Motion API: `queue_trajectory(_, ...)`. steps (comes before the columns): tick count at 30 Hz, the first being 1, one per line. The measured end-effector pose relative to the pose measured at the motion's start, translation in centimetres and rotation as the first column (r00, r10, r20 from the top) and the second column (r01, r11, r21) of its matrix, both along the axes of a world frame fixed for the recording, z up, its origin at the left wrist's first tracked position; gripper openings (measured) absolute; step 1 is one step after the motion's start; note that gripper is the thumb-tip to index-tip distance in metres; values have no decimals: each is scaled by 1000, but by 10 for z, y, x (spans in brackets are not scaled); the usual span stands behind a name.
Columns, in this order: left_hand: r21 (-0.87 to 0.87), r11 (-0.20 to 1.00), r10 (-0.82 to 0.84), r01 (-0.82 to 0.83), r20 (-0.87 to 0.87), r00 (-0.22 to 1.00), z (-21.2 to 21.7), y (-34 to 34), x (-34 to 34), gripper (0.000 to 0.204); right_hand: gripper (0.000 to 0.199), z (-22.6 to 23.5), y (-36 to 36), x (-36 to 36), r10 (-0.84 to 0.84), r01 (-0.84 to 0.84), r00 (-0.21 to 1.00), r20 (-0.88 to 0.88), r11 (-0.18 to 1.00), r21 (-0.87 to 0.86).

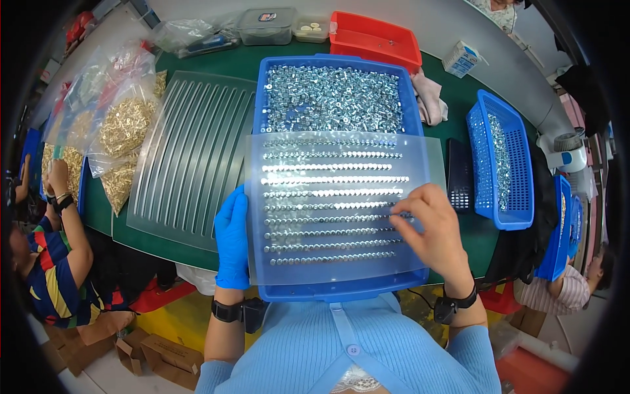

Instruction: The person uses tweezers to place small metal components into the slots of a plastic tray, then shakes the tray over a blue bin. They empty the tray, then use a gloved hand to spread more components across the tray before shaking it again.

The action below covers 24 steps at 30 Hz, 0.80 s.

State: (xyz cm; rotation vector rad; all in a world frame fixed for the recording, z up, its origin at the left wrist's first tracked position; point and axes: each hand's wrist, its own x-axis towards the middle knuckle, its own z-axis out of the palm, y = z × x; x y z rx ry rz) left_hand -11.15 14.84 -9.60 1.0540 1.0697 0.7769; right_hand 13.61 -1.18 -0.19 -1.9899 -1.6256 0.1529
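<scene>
A translucent plastic sheet [328, 272] lies over the near part of a blue tray [341, 290] and carries several rows of small round silvery metal pieces [335, 179]. My left hand [231, 241], in a blue glove, grips the sheet's left edge; some of its fingers are hidden. Bare, my right hand [430, 230] is over the right side of the sheet, thumb and forefinger pinched at the end of a middle row. What sits between those fingertips is too small to make out. Loose silvery metal pieces [335, 98] fill the tray's far part.
Left lies a slotted translucent panel [190, 157], beside bags of brass-coloured pieces [128, 125]. A blue basket [482, 164] and black tray [459, 174] stand right. A red tray [374, 39] and lidded box [266, 26] are behind. A co-worker [56, 262] sits left, another person [571, 289] right.
</scene>
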Motion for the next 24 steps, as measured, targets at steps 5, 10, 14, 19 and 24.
queue_trajectory(5,2,1000,-24,24,-7,1000,11,-2,6,37,16,0,22,-23,218,-219,976,-17,974,-63)
queue_trajectory(10,17,1000,-19,20,-32,999,7,0,3,37,15,-8,31,-28,257,-255,966,11,960,-114)
queue_trajectory(14,3,1000,-20,20,-6,1000,5,0,1,37,14,-11,33,-29,267,-263,964,16,956,-130)
queue_trajectory(19,16,1000,-25,26,-28,999,5,1,2,37,14,-12,34,-31,274,-269,962,16,953,-143)
queue_trajectory(24,15,999,-34,34,-21,999,3,1,1,37,11,-6,31,-29,262,-264,964,-31,956,-129)
